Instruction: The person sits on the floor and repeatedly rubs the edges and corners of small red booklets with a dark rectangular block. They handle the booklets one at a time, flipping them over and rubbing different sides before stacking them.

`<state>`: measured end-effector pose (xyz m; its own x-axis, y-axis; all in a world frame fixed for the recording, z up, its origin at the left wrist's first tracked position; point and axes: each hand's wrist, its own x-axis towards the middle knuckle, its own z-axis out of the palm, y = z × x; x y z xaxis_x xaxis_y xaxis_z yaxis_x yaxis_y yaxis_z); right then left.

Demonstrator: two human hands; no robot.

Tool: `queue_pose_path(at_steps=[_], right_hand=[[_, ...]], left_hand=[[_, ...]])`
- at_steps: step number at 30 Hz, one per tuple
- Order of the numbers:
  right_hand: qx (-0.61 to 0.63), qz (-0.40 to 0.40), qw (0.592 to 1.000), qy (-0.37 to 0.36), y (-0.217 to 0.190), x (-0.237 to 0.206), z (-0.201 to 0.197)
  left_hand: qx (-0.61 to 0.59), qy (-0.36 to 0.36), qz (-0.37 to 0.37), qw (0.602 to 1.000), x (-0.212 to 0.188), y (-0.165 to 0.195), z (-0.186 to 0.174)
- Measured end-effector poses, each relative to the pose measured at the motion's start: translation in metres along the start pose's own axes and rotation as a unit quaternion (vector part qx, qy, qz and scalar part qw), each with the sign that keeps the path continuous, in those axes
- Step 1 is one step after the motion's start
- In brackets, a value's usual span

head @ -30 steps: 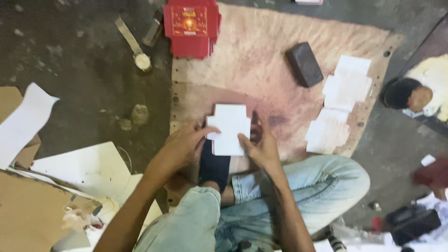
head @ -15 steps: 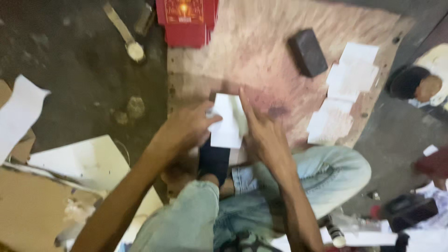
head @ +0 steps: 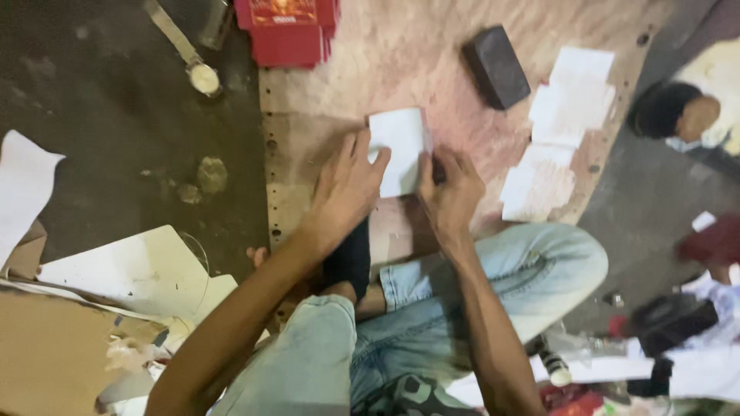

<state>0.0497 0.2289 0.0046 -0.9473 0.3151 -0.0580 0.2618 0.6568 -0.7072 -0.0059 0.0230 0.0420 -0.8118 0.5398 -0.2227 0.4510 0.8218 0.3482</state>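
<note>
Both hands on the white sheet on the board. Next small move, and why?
Probably press the fold flat. The left hand pins the white sheet on the pink board, and the right hand sits at its right edge, where the sheet looks doubled over but not creased.
</note>
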Motion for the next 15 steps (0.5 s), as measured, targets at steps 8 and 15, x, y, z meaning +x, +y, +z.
queue_pose_path(at_steps=[8,15], right_hand=[[-0.15,-0.186,0.97,0.049,-0.013,0.002,0.018],[0.224,0.135,0.955,-0.14,-0.026,-0.002,0.018]], left_hand=[[-0.301,-0.065,-0.073,0.949,0.012,-0.009,0.013],[-0.581,0.021,-0.217,0.784,0.011,-0.013,0.028]])
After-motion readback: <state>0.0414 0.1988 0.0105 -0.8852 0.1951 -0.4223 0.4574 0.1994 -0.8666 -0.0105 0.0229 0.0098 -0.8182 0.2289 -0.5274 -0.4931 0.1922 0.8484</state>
